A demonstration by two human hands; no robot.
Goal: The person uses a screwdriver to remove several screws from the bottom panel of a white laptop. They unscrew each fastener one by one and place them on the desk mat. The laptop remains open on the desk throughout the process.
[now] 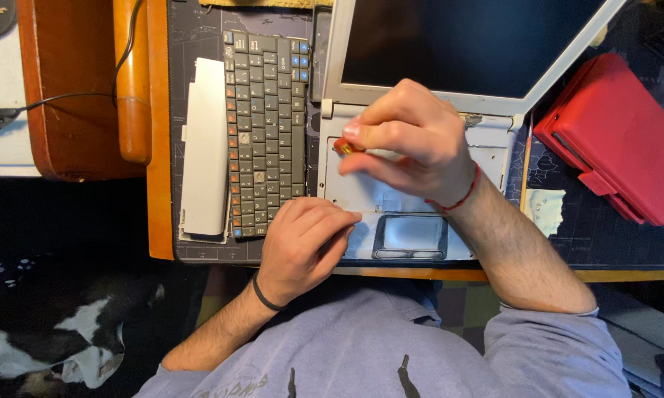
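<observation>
Left hand (pixel 302 239) steadies laptop (pixel 413 199); loose keyboard (pixel 265 133) beside, red case (pixel 612 136) right.

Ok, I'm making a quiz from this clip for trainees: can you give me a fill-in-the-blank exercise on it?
1. The right hand holds a small screwdriver over the opened ____.
2. The detached keyboard lies to the ____ of the laptop base.
3. The case beside the screen is ____ in colour.
4. The left hand rests next to the ____.

Missing words: laptop; left; red; touchpad
</observation>
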